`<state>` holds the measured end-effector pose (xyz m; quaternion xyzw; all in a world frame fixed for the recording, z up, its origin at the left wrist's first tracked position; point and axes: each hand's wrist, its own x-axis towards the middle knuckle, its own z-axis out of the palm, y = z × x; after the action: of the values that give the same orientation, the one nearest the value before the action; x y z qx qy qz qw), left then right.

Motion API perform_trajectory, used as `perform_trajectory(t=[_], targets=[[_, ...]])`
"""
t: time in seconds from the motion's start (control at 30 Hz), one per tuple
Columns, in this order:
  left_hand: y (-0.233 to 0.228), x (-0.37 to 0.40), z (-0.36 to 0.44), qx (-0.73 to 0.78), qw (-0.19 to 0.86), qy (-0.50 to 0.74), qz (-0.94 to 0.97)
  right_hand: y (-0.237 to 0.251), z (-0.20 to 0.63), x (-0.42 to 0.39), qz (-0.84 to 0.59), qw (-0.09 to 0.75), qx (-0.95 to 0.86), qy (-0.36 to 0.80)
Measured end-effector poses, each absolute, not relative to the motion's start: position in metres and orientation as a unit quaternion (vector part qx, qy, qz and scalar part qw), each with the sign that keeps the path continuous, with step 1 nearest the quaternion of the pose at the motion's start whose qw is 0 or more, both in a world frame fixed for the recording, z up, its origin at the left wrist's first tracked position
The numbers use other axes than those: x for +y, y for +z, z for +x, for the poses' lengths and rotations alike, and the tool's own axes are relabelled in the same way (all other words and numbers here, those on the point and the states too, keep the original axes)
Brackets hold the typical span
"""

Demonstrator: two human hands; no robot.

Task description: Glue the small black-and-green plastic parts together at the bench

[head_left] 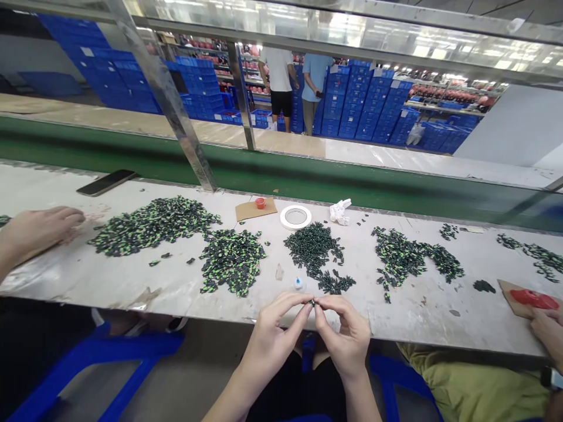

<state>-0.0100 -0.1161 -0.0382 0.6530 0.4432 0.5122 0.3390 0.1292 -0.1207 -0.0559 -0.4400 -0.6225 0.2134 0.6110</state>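
My left hand (279, 325) and my right hand (345, 331) meet at the table's front edge, thumbs and forefingers pinched. Between their fingertips is a small dark green part (312, 302), mostly covered by the fingers. Just beyond stands a small white bottle with a blue tip (298, 283). Behind it spreads a pile of plain dark green parts (311, 246). To its left lies a pile of dark parts with bright green marks (233, 261), and another such pile (400, 255) is on the right.
A white tape roll (284, 217), crumpled tissue (339, 212) and a red cup on cardboard (260, 203) lie at the back. A co-worker's hand (41, 234) is at the left; another (549, 334) touches cardboard with red material (534, 299). A phone (107, 183) lies back left.
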Motion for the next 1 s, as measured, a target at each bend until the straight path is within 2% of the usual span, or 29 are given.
perform_trajectory(t=[0.23,0.6,0.8,1.0], targets=[[-0.034,-0.114,-0.012,0.430,0.343,0.479,0.684,-0.050,0.146,-0.119,-0.457,0.537,-0.657,0.267],[-0.030,-0.133,-0.007,0.458,0.307,0.492,0.673,-0.052,0.134,-0.124,-0.431,0.600,-0.584,0.337],[-0.032,-0.134,-0.006,0.468,0.308,0.507,0.655,-0.056,0.136,-0.125,-0.437,0.590,-0.576,0.360],[-0.055,-0.136,-0.002,0.448,0.324,0.522,0.649,-0.063,0.140,-0.134,-0.463,0.554,-0.618,0.310]])
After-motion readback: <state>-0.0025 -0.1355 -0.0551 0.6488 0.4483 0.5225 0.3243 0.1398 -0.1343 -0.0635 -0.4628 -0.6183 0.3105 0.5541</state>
